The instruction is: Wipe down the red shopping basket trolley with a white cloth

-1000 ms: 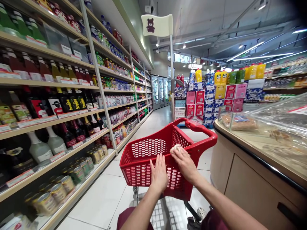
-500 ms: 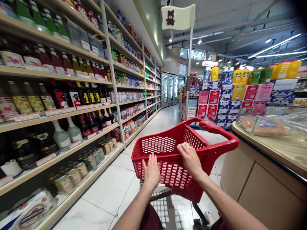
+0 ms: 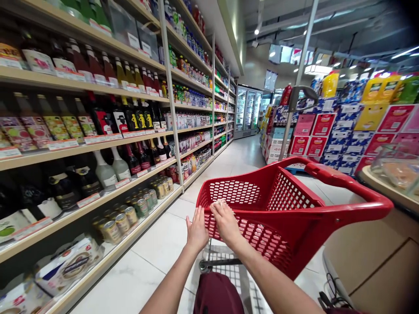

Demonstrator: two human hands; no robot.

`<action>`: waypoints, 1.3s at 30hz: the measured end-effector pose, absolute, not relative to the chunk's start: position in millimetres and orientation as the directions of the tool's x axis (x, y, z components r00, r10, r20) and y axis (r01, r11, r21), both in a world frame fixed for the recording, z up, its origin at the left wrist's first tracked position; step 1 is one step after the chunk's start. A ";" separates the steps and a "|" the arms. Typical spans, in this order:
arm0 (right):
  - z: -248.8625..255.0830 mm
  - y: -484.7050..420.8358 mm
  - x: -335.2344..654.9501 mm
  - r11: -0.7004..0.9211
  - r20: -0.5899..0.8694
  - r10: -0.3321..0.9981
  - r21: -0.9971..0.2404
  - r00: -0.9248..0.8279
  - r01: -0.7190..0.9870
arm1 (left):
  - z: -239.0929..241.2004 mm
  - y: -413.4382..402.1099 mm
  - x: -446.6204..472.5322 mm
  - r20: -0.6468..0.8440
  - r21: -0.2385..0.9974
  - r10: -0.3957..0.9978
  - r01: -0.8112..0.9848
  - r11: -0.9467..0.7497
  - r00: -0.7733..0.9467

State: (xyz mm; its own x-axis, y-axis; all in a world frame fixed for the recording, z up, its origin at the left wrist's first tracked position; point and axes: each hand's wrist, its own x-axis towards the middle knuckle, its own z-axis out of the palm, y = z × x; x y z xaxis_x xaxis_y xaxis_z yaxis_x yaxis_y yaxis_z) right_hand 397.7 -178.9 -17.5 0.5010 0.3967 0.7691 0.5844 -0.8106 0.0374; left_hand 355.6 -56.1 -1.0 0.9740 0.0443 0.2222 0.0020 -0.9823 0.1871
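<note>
A red plastic shopping cart (image 3: 294, 226) stands in front of me, turned sideways, its handle to the right. Over the near rim, close to the front end, my right hand (image 3: 226, 223) is bent with the fingers reaching inside; the thumb is hidden. Something small and whitish shows at its fingertips, too unclear to name. My left hand (image 3: 197, 232) lies against the cart's front corner, fingers straight and holding nothing. No goods show in the visible part of the basket.
Shelves of bottles and cans (image 3: 131, 131) line the left side. Stacked drink cartons (image 3: 322, 124) stand ahead to the right, behind the cart's pole (image 3: 303, 65). A rounded counter (image 3: 376, 261) is close on the right. The tiled aisle (image 3: 225, 159) leads to glass-door fridges (image 3: 248, 109).
The cart fills more of the view, its handle farther right. My right hand has slid left along the rim toward the front corner, now beside my left hand. The view has turned left.
</note>
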 end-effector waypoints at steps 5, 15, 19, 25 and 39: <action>-15.6 -170.0 402.9 -0.792 0.739 0.428 0.030 0.520 0.609 | 2.8 -51.4 355.9 0.215 0.182 0.004 -0.036 -0.983 0.977; -11.6 -244.7 394.7 -0.886 0.795 0.278 -0.004 0.539 0.463 | 8.1 -93.5 367.9 0.271 0.077 -0.081 -0.105 -0.991 0.959; -3.6 -281.0 392.4 -0.901 0.795 0.277 0.021 0.539 0.433 | 9.4 -110.6 372.4 0.271 0.010 -0.105 -0.112 -0.994 0.957; 1.7 -337.0 385.9 -0.926 0.821 0.244 0.039 0.516 0.377 | 14.4 -156.9 374.8 0.314 -0.014 -0.166 -0.170 -0.985 0.935; 30.5 -399.5 381.6 -0.944 0.850 0.237 0.086 0.471 0.319 | 28.0 -235.6 372.7 0.311 0.006 -0.336 -0.355 -0.935 0.889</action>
